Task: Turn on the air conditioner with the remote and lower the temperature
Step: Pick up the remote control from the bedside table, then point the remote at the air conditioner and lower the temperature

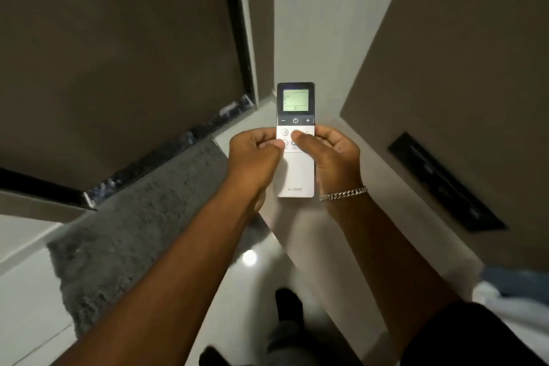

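I had the remote (pixel 295 140) clamped upright between my left hand (pixel 255 154) and right hand (pixel 332 154), both thumbs resting on its round buttons, power button (pixel 295 120) just above them, so my thumb needed one short, steady reach up.
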`<state>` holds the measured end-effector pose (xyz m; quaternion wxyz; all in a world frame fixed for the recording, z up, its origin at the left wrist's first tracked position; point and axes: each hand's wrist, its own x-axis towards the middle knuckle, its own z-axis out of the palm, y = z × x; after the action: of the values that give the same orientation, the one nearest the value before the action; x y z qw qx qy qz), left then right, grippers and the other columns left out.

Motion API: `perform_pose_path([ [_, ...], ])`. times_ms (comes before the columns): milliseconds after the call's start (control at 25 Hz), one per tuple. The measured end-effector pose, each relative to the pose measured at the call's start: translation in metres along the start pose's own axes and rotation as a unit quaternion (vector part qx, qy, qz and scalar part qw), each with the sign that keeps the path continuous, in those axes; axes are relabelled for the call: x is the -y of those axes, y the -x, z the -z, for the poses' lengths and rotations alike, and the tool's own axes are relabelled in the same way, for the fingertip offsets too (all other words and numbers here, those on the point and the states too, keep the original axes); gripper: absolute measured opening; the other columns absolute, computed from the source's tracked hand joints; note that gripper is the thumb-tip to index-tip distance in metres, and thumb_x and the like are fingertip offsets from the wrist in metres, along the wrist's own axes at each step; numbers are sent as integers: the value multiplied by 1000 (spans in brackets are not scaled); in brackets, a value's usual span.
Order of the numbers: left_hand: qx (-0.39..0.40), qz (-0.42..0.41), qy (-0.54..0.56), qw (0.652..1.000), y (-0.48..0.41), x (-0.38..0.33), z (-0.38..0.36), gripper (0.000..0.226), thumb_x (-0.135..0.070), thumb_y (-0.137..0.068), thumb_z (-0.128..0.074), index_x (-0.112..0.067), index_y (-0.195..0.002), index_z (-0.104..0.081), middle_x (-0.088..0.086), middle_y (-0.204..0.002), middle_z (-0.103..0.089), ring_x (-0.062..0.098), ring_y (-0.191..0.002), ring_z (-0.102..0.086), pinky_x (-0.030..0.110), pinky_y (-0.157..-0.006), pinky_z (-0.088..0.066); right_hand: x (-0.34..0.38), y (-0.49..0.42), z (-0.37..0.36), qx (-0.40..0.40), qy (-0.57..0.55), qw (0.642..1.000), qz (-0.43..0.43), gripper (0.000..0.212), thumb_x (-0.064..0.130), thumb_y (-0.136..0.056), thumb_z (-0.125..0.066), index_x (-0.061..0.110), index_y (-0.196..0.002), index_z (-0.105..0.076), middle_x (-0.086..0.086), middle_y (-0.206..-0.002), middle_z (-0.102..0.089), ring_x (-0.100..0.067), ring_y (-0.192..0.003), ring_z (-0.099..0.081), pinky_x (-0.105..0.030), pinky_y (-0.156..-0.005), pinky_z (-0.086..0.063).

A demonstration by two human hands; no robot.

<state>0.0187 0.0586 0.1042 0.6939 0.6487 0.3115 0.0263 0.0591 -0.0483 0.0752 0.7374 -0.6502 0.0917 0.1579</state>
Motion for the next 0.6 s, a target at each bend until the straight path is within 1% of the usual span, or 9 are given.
perform_pose_path([
  [80, -14, -56, 42, 997, 24, -75, 34, 26, 1, -87, -51, -9, -101, -71, 11, -93, -76, 31, -87, -72, 39, -75, -57, 68, 13, -40, 67, -13, 996, 50, 17, 10, -76, -79, 17, -89, -73, 3, -80, -79, -16, -68, -76, -30, -60, -61],
  [120, -19, -86, 60, 994, 38, -113, 51, 26, 0, -88, -52, -10, -101, -71, 11, -94, -76, 28, -86, -73, 38, -73, -59, 104, 21, -60, 98, -13, 992, 77, 17, 13, -74, -81, 19, -89, -73, 4, -80, -80, -17, -70, -77, -30, -62, -61],
  [200, -35, -146, 86, 985, 67, -184, 85, 24, -2, -88, -54, -12, -100, -72, 9, -93, -77, 24, -84, -74, 36, -72, -60, 174, 42, -99, 157, -30, 980, 118, 23, 14, -72, -83, 14, -93, -75, -3, -86, -81, -21, -75, -77, -33, -65, -61],
  [280, -60, -215, 82, 971, 98, -248, 117, 22, -4, -88, -56, -12, -101, -71, 7, -93, -78, 21, -85, -74, 36, -75, -60, 240, 69, -137, 208, -31, 964, 162, 29, 15, -72, -84, 11, -99, -74, -8, -94, -80, -24, -80, -77, -35, -69, -61],
  [400, -95, -304, 64, 946, 148, -336, 160, 22, -5, -88, -57, -11, -106, -69, 8, -99, -76, 21, -89, -73, 42, -79, -59, 330, 115, -187, 280, -34, 931, 231, 22, 18, -74, -82, 17, -94, -74, 0, -89, -80, -19, -80, -77, -26, -63, -59],
  [440, -108, -336, 62, 934, 166, -365, 174, 23, -5, -88, -57, -10, -107, -68, 8, -99, -76, 20, -89, -73, 42, -78, -59, 361, 132, -203, 304, -40, 917, 255, 20, 18, -74, -81, 19, -92, -74, 1, -88, -80, -19, -80, -77, -25, -62, -59],
  [520, -132, -388, 63, 910, 199, -412, 195, 21, -3, -88, -58, -11, -104, -69, 5, -95, -77, 17, -86, -74, 38, -74, -61, 412, 163, -229, 345, -46, 889, 298, 22, 20, -69, -82, 19, -89, -73, 1, -86, -80, -19, -79, -77, -26, -62, -60],
  [600, -156, -430, 60, 887, 230, -451, 213, 20, -1, -87, -57, -13, -96, -71, 3, -91, -78, 19, -84, -74, 39, -74, -59, 456, 195, -250, 391, -63, 856, 332, 26, 23, -62, -81, 18, -86, -73, 0, -84, -81, -18, -76, -77, -25, -62, -61],
])
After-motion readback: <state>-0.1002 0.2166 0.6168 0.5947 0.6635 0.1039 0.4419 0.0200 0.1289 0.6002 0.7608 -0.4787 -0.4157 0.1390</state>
